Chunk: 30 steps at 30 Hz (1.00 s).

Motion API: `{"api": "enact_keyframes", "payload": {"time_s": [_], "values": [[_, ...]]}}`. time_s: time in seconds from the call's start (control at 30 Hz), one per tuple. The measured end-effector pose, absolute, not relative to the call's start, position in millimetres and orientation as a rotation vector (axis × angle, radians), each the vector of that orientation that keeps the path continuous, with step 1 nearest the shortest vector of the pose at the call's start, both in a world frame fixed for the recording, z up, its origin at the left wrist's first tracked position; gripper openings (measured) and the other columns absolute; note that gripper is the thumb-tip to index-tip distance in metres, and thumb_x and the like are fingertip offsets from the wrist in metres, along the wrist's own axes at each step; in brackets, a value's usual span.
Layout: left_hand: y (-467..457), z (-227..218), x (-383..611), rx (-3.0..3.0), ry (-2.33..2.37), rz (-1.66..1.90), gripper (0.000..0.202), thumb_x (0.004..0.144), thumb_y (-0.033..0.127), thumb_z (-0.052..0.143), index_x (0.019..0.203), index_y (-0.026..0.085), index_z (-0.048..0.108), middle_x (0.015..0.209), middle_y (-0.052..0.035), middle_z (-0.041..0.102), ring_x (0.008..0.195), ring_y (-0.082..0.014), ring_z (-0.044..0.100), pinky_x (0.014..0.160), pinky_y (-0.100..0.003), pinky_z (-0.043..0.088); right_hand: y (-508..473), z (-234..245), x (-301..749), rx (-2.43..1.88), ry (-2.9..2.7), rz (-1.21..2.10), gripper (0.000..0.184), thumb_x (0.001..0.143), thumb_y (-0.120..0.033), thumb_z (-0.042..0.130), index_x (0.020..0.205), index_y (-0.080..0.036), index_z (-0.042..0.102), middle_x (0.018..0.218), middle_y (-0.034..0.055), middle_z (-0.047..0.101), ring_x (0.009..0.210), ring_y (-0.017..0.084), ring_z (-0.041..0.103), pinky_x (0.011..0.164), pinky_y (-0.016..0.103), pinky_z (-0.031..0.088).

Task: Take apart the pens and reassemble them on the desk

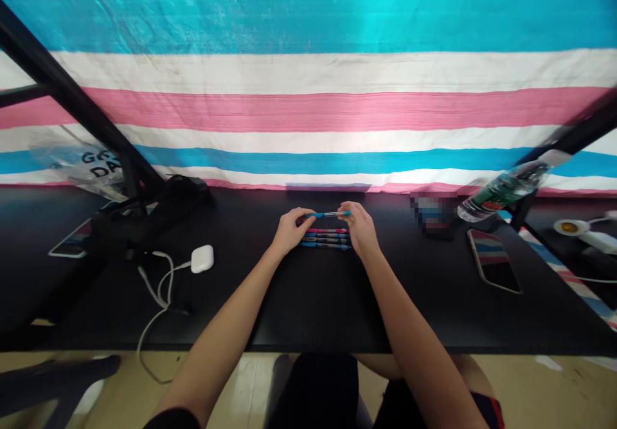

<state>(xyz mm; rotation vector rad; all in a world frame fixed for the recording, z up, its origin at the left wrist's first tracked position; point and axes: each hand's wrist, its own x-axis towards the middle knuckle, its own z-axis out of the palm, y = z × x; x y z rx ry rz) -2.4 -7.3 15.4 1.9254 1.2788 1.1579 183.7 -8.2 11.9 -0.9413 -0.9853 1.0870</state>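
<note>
Between my two hands a blue pen (329, 214) lies level, pinched near its left end by my left hand (292, 227) and near its right end by my right hand (360, 226). Just on my side of it, several pens lie side by side on the black table (318, 300). The farthest of these is a pink pen (328, 231); the nearest is another blue pen (326, 245). My hands partly cover the ends of this row.
At right stand a tilted plastic bottle (501, 191) and a phone (493, 260), with a blurred item (434, 213) nearby. At left lie a white earphone case (202, 258), white cables (166, 287) and a black strapped device (130, 223). A striped sheet (308, 110) hangs behind.
</note>
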Motion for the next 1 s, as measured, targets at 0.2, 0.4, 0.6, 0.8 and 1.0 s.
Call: {"api": "enact_keyframes", "payload": {"time_s": [0.2,0.4,0.6,0.8,1.0], "values": [[-1,6,-12,2.126,1.536,0.972,0.019,0.083,0.028,0.057,0.092,0.021,0.073,0.078,-0.0068,0.062,0.078,-0.0222,0.053,0.073,-0.033,0.041,-6,-7,196,-1.350,-1.262,0.785,0.018,0.075,-0.029,0.051,0.081,-0.019,0.065,0.074,0.0049,0.066,0.073,0.021,0.061,0.071,0.035,0.047],[-4,3,-13,2.166,1.709,0.980,0.023,0.083,0.024,0.056,0.100,0.019,0.070,0.089,-0.0094,0.059,0.087,-0.0251,0.052,0.079,-0.037,0.042,-7,-14,197,-1.476,-1.550,0.369,0.019,0.073,-0.021,0.049,0.078,-0.020,0.068,0.082,0.0072,0.063,0.075,0.021,0.056,0.076,0.038,0.046],[-5,2,-14,2.125,1.811,0.978,0.015,0.081,0.024,0.057,0.088,0.018,0.069,0.083,-0.0096,0.059,0.083,-0.0254,0.053,0.075,-0.036,0.043,-7,-16,197,-1.488,-1.596,0.356,0.023,0.071,-0.017,0.048,0.081,-0.020,0.068,0.078,0.0067,0.062,0.071,0.021,0.057,0.075,0.038,0.048],[-4,2,-14,2.081,1.779,1.034,0.011,0.079,0.020,0.058,0.082,0.019,0.069,0.078,-0.0068,0.061,0.076,-0.0218,0.055,0.071,-0.033,0.044,-8,-14,196,-1.455,-1.529,0.403,0.027,0.071,-0.016,0.047,0.088,-0.019,0.068,0.080,0.0063,0.064,0.068,0.019,0.060,0.071,0.035,0.050],[-4,5,-13,1.973,1.763,1.059,0.017,0.079,0.018,0.056,0.088,0.017,0.070,0.086,-0.0086,0.067,0.075,-0.0210,0.059,0.073,-0.034,0.045,-10,-9,195,-1.426,-1.521,0.413,0.023,0.074,-0.018,0.047,0.082,-0.019,0.069,0.084,0.0084,0.066,0.072,0.020,0.062,0.070,0.036,0.053]]}}
